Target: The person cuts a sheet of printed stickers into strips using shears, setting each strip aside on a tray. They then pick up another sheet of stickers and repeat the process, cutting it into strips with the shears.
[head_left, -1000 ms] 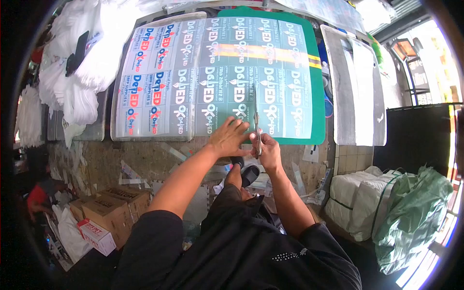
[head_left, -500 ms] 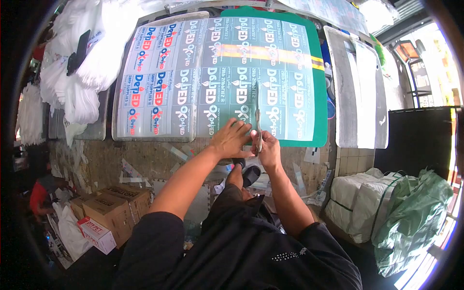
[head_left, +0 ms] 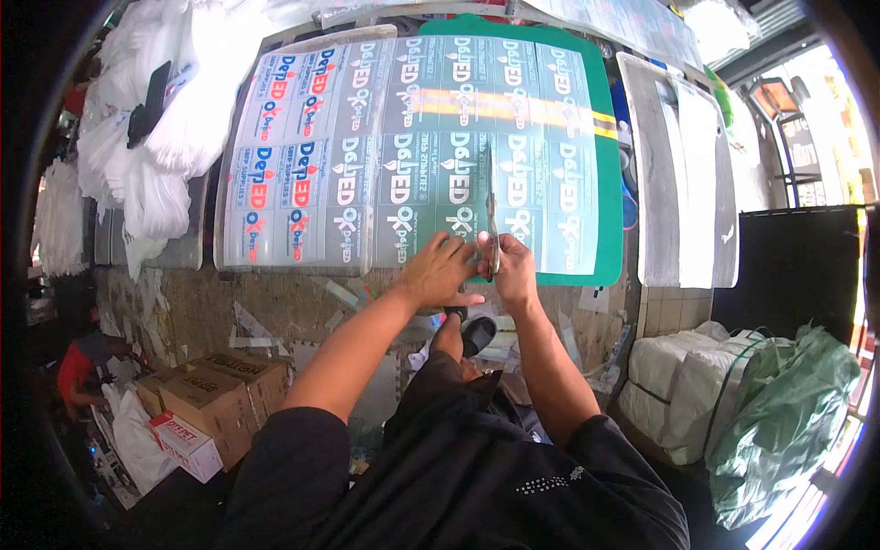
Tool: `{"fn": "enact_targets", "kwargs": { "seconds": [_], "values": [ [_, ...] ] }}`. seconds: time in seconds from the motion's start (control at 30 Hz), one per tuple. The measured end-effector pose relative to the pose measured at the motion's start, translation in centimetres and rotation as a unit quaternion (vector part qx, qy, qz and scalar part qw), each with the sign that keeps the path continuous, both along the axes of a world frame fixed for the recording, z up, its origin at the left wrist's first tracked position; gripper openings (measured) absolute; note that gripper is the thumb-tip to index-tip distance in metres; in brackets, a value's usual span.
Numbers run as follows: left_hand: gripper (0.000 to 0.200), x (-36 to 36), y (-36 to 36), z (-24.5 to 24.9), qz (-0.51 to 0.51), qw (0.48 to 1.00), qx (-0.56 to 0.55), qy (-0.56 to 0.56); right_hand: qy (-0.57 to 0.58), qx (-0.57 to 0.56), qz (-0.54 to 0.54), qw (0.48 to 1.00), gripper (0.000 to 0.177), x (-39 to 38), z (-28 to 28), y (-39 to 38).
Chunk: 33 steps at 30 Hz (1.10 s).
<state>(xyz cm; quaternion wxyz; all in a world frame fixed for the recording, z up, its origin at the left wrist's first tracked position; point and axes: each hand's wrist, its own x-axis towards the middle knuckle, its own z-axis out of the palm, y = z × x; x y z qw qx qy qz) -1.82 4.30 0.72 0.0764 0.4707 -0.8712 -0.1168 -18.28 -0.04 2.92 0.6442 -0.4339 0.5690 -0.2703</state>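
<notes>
A large translucent film [head_left: 348,165] printed with rows of "DepED OK" designs lies over a green board [head_left: 605,211] and a grey board beside it. My right hand [head_left: 510,268] is closed round the handles of metal scissors [head_left: 493,206], whose blades point away from me over the film. Just left of the scissors, my left hand [head_left: 442,272] rests at the film's near edge with its fingers apart and nothing held in it.
White bags [head_left: 170,119] hang at the upper left. Brown cartons [head_left: 215,394] and a person in red [head_left: 75,371] are at the lower left. On the right are a grey board with a white strip [head_left: 695,183], wrapped white bundles [head_left: 674,380] and a green sack [head_left: 779,431].
The scissors and my right hand have shifted slightly, with the blades a little nearer to me. My left hand has moved only a little, its thumb further out.
</notes>
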Motion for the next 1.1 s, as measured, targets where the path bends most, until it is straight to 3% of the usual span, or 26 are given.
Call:
{"fn": "enact_targets", "kwargs": {
  "seconds": [0.47, 0.57, 0.73, 0.93, 1.1],
  "values": [
    [0.058, 0.2, 0.1, -0.4, -0.003, 0.998, -0.054, 0.025, -0.037, 0.020, -0.011, 0.999, 0.046, 1.2, 1.0, -3.1],
    [0.058, 0.0, -0.1, -0.1, 0.000, 0.997, -0.064, 0.039, -0.001, -0.006, 0.005, 1.000, 0.046, 1.4, 0.7, -4.3],
    [0.070, 0.1, 0.0, 0.3, 0.005, 0.997, -0.065, 0.050, 0.022, -0.042, 0.015, 0.999, 0.056, 2.1, 0.0, -6.9],
    [0.081, 0.1, -0.2, 0.0, -0.001, 0.998, -0.035, 0.043, 0.001, -0.037, -0.001, 0.999, 0.050, 3.4, 0.4, -10.0],
    [0.076, 0.2, -0.5, -0.1, 0.000, 0.996, -0.054, 0.067, -0.006, -0.026, -0.005, 1.000, 0.051, 4.0, 0.0, -12.1]
  ]
}}
